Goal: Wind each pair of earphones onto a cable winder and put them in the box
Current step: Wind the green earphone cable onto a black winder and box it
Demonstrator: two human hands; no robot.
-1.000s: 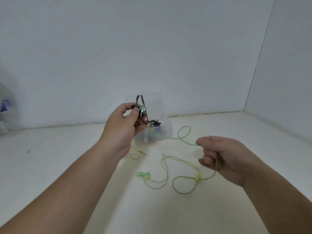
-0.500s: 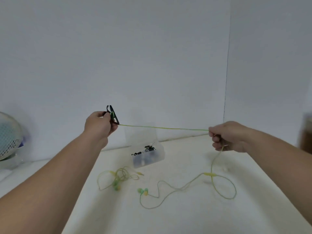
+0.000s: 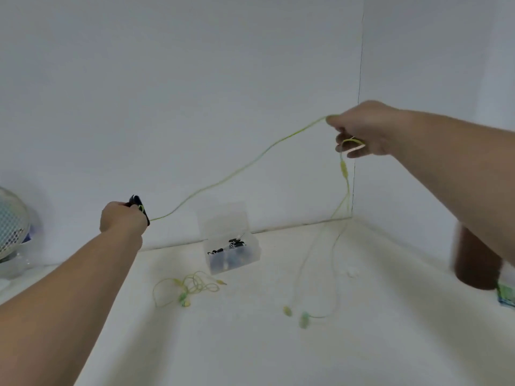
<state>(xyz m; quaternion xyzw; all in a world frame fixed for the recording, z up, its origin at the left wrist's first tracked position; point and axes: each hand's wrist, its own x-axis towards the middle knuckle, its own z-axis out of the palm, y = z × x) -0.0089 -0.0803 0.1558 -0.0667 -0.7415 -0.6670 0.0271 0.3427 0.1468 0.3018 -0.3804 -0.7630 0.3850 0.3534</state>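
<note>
At the far left a fan (image 3: 11, 227) is sitting by the wall, and next to it the left hand (image 3: 121, 218) is gripping the black cable winder (image 3: 138, 205), fingers curled tight around it. The green cable (image 3: 237, 169) is running from the winder up over the clear box (image 3: 231, 246), which is standing open at the back of the table (image 3: 250, 344) behind a second pair of earphones (image 3: 189, 286). The right hand (image 3: 362, 129) is pinching the cable between thumb and forefinger. Half a second ago the line was stretching taut and level; now the right hand is rising high, the cable is sagging, and the earbuds (image 3: 302, 320) are dangling low over the table, so the length seems to be paying out for winding.
</note>
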